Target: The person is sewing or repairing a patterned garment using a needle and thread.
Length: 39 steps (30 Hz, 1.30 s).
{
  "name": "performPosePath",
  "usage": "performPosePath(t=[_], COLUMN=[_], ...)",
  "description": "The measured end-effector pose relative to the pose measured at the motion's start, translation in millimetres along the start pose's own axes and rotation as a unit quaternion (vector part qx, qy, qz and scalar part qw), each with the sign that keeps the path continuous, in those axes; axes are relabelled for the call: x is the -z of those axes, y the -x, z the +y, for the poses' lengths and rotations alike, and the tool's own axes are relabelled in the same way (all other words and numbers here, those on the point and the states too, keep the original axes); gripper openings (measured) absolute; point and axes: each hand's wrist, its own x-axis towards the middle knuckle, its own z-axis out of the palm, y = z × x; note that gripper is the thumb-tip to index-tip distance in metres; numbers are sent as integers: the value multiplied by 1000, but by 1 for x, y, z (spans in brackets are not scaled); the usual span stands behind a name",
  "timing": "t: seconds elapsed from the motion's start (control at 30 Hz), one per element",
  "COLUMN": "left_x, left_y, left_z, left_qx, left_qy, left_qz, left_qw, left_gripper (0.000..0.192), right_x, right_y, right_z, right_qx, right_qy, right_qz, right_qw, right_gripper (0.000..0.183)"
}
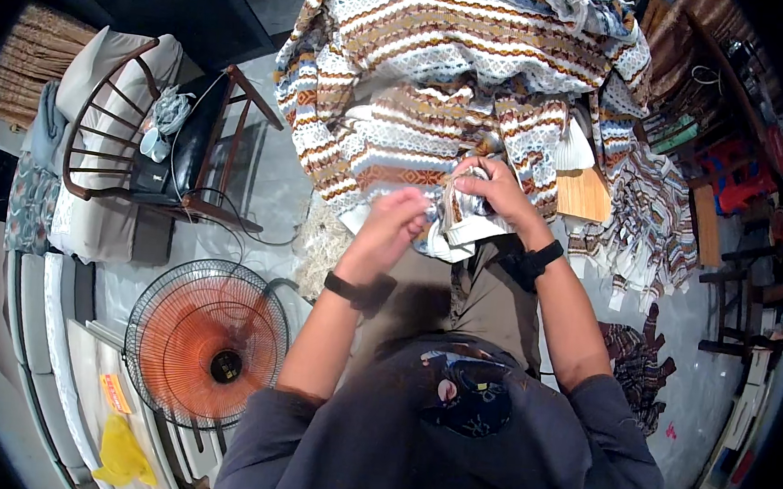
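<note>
My right hand (499, 187) grips a bunched edge of patterned knit fabric (460, 205) with white ribbing, held above my lap. To its left, my left hand (396, 224) is raised with its fingers curled, close to the same fabric. Motion blurs the fingertips, and I cannot tell whether something thin is pinched between them. A large heap of knit garments (463, 36) in white, brown, orange and blue bands spreads in front of me. Part of a wooden board or tabletop (583, 194) shows beneath the heap at the right.
A floor fan (208, 344) stands close to my left arm. Beyond it is a wooden armchair (114, 136) bearing a cup (154, 145) and a plastic bag (172, 108). More knit pieces (644, 230) are piled at right, with a darker pile (637, 367) on the floor.
</note>
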Motion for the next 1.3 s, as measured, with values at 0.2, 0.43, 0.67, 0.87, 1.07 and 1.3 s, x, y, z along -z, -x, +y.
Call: performPosePath(t=[0.2,0.43,0.67,0.87,1.07,1.3], left_x=[5,-21,-3,-15,37,55], left_y=[4,-22,-14,-29,19,57], left_z=[8,0,11,4,40,81], left_qx=[-86,-110,-113,-92,-160,-291], left_qy=[-97,-239,-47,-314,49,-87], left_qz=[87,131,83,64,59,70], left_qw=[988,956,989,943,984,950], left_gripper=[12,12,7,17,12,10], right_x=[1,0,4,3,3,-2], right_y=[-1,-1,-3,-3,-1,-2], right_z=[2,4,4,5,6,1], right_qx=[-30,-13,5,-3,-21,-21], right_qy=[-2,27,42,22,-4,4], right_qz=[15,20,11,-4,12,38], right_qw=[999,999,999,1000,1000,999], right_gripper=[18,23,23,24,28,31])
